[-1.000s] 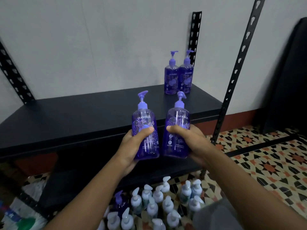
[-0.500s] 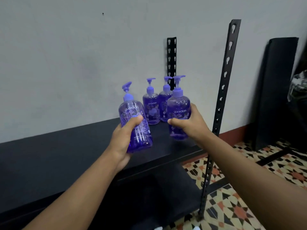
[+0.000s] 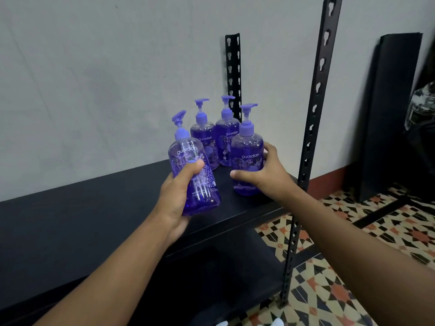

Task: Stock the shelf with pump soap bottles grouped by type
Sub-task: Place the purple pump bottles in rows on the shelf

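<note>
**Black shelf against a pale wall: two purple bottles in hand, two already standing**

Pale grey wall (image 3: pixel 94 78) backs a black metal shelf (image 3: pixel 94 220), with patterned floor tiles (image 3: pixel 353 231) showing to the right of both arms.

The left hand (image 3: pixel 175 198) grasps a purple pump bottle (image 3: pixel 188 154) marked "guardian". Its thumb lies across the front label and the fingers wrap behind. This bottle tilts, the pump head leaning away to the left, and its base hangs over the front part of the shelf. Whether the base touches the board is unclear.

The right hand (image 3: pixel 266 175) grips a second purple bottle (image 3: pixel 247 147) of the same kind, thumb low across the front, fingers round the far side. The bottle is upright, its base at the shelf's right front corner. I cannot tell whether it rests on the board or sits just above it.

Just beyond both hands, between them and the wall, two more purple bottles (image 3: pixel 204 137) stand side by side on the shelf, touching or nearly so. The right-hand bottle sits just in front of the right one of the pair.

Right of the right hand rises a slotted front post (image 3: pixel 313 114); a rear post (image 3: pixel 233 74) stands behind the pair. Below the wrists is a lower shelf (image 3: pixel 223 267). A dark panel (image 3: pixel 395 114) leans far to the right.
</note>
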The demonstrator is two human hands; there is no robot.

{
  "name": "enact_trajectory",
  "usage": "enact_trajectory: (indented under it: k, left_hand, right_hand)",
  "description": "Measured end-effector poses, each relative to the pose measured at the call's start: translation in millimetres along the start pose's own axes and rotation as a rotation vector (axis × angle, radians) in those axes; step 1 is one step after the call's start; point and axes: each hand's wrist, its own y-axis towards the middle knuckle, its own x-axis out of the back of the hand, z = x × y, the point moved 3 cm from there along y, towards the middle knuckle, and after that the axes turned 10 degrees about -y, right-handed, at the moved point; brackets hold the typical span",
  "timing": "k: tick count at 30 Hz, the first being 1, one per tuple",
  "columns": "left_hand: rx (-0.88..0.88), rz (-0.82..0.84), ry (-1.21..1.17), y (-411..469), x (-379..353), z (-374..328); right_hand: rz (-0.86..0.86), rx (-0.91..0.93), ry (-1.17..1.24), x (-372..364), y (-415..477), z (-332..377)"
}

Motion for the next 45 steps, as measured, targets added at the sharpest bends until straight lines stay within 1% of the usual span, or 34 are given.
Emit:
enact_trajectory:
  k: [3,4,6,16,25,33,37,39,40,43,45]
  left_hand:
    - [0.003,-0.001,-0.008,0.3,-0.2,1.1]
    - [0.004,-0.001,-0.011,0.3,-0.4,2.1]
    - [0.002,0.001,-0.015,0.8,-0.1,3.9]
    - [-0.008,-0.054,-0.001,8.6,4.6,8.1]
    - [-0.024,-0.049,0.023,12.0,10.5,8.3]
    - [-0.024,-0.057,0.045,14.1,14.3,10.8]
    - [-0.063,-0.067,0.078,13.5,11.0,11.1]
    - [-0.105,-0.075,0.103,15.5,7.1,9.6]
    - [-0.128,-0.08,0.125,17.4,4.7,8.6]
    - [-0.213,-0.105,0.26,24.5,-6.1,5.9]
    - [-0.277,-0.111,0.345,28.7,-14.3,5.4]
  right_hand:
    - [-0.059,-0.007,-0.275,-2.6,-8.0,-12.4]
    - [-0.083,-0.016,-0.309,-2.8,-9.5,-16.6]
    - [-0.106,-0.034,-0.316,-2.7,-8.4,-20.6]
    - [-0.085,-0.058,-0.36,-15.4,33.7,-14.7]
    - [-0.092,-0.101,-0.373,-26.1,52.7,-16.7]
    - [-0.055,-0.134,-0.386,-26.8,63.1,-16.6]
    - [-0.029,-0.138,-0.388,-24.9,56.8,-20.6]
    - [-0.009,-0.124,-0.452,-23.7,48.9,-23.7]
    - [0.013,-0.116,-0.527,-22.2,45.4,-25.9]
    - [0.115,-0.086,-0.838,-15.0,34.0,-32.0]
    - [0.164,-0.063,-0.995,-11.9,26.5,-34.5]
